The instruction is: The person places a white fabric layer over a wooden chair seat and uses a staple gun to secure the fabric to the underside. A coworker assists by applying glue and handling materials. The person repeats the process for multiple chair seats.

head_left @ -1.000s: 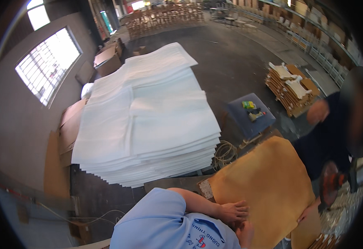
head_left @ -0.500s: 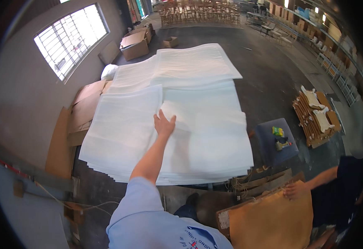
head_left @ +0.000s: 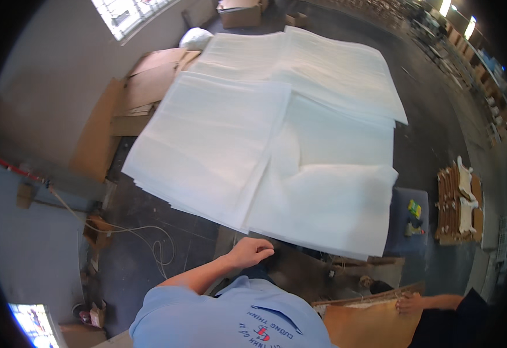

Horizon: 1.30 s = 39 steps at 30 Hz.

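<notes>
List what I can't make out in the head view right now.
In the head view:
Right hand: out of view; its position can't be told.
Left hand: its own back hides the palm.
White sheets: they mostly hide what supports them.
Tan sheet: cut off by the lower edge.
Green-and-yellow item: too small to identify.

Apparently inside a factory workshop: a broad pile of white sheets (head_left: 218, 124), cardboard boxes (head_left: 239, 16) beyond, a barred window (head_left: 130, 14), a stack of flat brown pieces (head_left: 452, 206) on the dark floor (head_left: 424, 153), and bright lamps (head_left: 470, 28) near crowded goods (head_left: 481, 72).
</notes>
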Each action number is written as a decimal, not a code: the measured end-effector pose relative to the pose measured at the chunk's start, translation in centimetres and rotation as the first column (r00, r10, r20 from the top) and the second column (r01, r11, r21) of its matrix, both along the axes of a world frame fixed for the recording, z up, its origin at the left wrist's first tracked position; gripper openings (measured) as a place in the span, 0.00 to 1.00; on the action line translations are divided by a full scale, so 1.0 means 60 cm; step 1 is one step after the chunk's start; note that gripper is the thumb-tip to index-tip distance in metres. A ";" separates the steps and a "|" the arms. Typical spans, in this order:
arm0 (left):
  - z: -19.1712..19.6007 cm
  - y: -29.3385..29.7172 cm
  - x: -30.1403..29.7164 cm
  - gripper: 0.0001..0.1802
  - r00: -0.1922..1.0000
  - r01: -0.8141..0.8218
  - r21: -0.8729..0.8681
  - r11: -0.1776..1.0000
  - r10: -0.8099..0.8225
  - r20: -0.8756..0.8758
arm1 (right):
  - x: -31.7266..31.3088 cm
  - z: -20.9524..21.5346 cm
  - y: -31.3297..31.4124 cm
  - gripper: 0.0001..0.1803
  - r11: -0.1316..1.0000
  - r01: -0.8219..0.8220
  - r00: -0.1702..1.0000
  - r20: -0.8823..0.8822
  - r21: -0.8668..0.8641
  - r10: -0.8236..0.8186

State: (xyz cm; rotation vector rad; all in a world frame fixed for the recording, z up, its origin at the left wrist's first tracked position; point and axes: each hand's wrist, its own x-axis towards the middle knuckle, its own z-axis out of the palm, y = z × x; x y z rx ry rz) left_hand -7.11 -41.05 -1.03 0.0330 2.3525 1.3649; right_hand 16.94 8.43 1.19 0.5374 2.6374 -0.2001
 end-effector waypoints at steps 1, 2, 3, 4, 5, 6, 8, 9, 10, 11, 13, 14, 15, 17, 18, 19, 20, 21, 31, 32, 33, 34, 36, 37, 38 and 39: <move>0.004 0.007 -0.004 0.20 0.982 -0.050 -0.065 0.997 0.038 -0.184 | 0.003 0.002 0.006 0.15 1.000 -0.001 1.000 0.004 0.002 0.001; 0.006 0.016 -0.013 0.20 0.931 -0.103 -0.117 0.988 0.054 -0.360 | 0.007 0.005 0.014 0.15 1.000 0.000 1.000 0.008 0.001 0.000; 0.018 0.026 -0.050 0.24 0.863 -0.165 -0.100 0.981 0.095 -0.496 | 0.018 0.006 0.016 0.15 1.000 0.016 1.000 0.007 0.003 -0.016; 0.035 0.039 -0.110 0.28 0.770 -0.224 -0.068 0.972 0.134 -0.623 | 0.027 0.006 0.020 0.15 1.000 0.026 1.000 0.005 0.007 -0.026; 0.044 0.055 -0.172 0.34 0.742 -0.209 -0.116 0.971 0.080 -0.666 | 0.040 0.007 0.020 0.15 0.999 0.046 0.999 -0.006 0.022 -0.046; 0.055 0.083 -0.236 0.40 0.708 -0.188 -0.169 0.968 0.013 -0.706 | 0.059 0.011 0.021 0.15 0.997 0.072 0.997 -0.009 0.032 -0.072; 0.055 0.159 -0.333 0.51 0.746 -0.179 -0.292 0.940 -0.064 -0.662 | 0.084 0.011 0.027 0.15 0.995 0.097 0.995 -0.024 0.024 -0.096; 0.043 0.211 -0.365 0.52 0.774 -0.147 -0.401 0.904 -0.147 -0.616 | 0.099 0.012 0.031 0.15 0.993 0.114 0.993 -0.031 0.026 -0.114; 0.031 0.268 -0.393 0.53 0.792 -0.103 -0.499 0.861 -0.232 -0.565 | 0.127 0.016 0.021 0.15 0.988 0.152 0.988 -0.041 0.036 -0.150; 0.017 0.312 -0.408 0.53 0.802 -0.060 -0.588 0.807 -0.311 -0.509 | 0.155 0.024 0.015 0.15 0.982 0.181 0.983 -0.043 0.053 -0.179; -0.029 0.351 -0.433 0.50 0.794 -0.161 -0.640 0.752 -0.286 -0.536 | 0.184 0.033 0.007 0.15 0.975 0.215 0.975 -0.068 0.059 -0.211; -0.040 0.345 -0.442 0.48 0.794 -0.249 -0.676 0.694 -0.253 -0.552 | 0.182 0.022 0.020 0.15 0.982 0.189 0.979 -0.082 0.027 -0.186; -0.034 0.341 -0.472 0.44 0.855 -0.202 -0.639 0.742 -0.184 -0.484 | 0.194 0.020 0.015 0.15 0.978 0.209 0.972 -0.116 0.027 -0.204; -0.046 0.286 -0.490 0.35 0.852 -0.167 -0.477 0.863 -0.117 -0.510 | 0.222 0.021 0.006 0.15 0.968 0.247 0.961 -0.137 0.034 -0.240; -0.044 0.261 -0.487 0.30 0.770 -0.164 -0.341 0.925 -0.096 -0.631 | 0.227 0.019 0.003 0.15 0.958 0.287 0.951 -0.123 0.019 -0.283; -0.038 0.265 -0.467 0.26 0.743 -0.044 -0.252 0.967 -0.137 -0.655 | 0.244 0.018 -0.012 0.15 0.934 0.357 0.931 -0.087 0.018 -0.354; -0.033 0.268 -0.431 0.24 0.719 0.091 -0.147 0.985 -0.167 -0.674 | 0.255 0.017 -0.028 0.14 0.902 0.431 0.902 -0.052 0.030 -0.429; -0.028 0.244 -0.396 0.23 0.689 0.207 -0.186 0.960 -0.278 -0.669 | 0.259 0.016 -0.031 0.15 0.891 0.453 0.891 -0.063 0.033 -0.450; -0.057 0.216 -0.141 0.52 0.616 0.269 -0.685 0.677 -0.668 -0.418 | 0.264 0.013 -0.028 0.18 0.862 0.507 0.852 -0.151 -0.009 -0.502; -0.069 0.216 -0.148 0.52 0.617 0.224 -0.691 0.688 -0.649 -0.446 | 0.260 0.014 -0.026 0.18 0.860 0.510 0.846 -0.167 -0.026 -0.507; -0.080 0.218 -0.160 0.52 0.615 0.179 -0.695 0.697 -0.630 -0.474 | 0.257 0.017 -0.025 0.18 0.863 0.504 0.848 -0.167 -0.036 -0.502; -0.091 0.221 -0.172 0.52 0.610 0.136 -0.693 0.708 -0.611 -0.505 | 0.255 0.019 -0.022 0.18 0.865 0.500 0.850 -0.170 -0.041 -0.499; -0.091 0.226 -0.197 0.50 0.618 0.146 -0.682 0.717 -0.604 -0.503 | 0.261 0.018 -0.017 0.17 0.872 0.488 0.856 -0.173 -0.039 -0.487; -0.089 0.231 -0.204 0.50 0.618 0.156 -0.678 0.719 -0.606 -0.501 | 0.264 0.013 -0.016 0.17 0.875 0.483 0.859 -0.174 -0.033 -0.481; -0.087 0.236 -0.198 0.48 0.600 0.161 -0.685 0.710 -0.622 -0.504 | 0.267 0.009 -0.017 0.17 0.878 0.479 0.862 -0.176 -0.027 -0.476; -0.086 0.242 -0.185 0.46 0.581 0.166 -0.692 0.702 -0.637 -0.507 | 0.273 0.007 -0.019 0.17 0.866 0.498 0.851 -0.168 -0.043 -0.498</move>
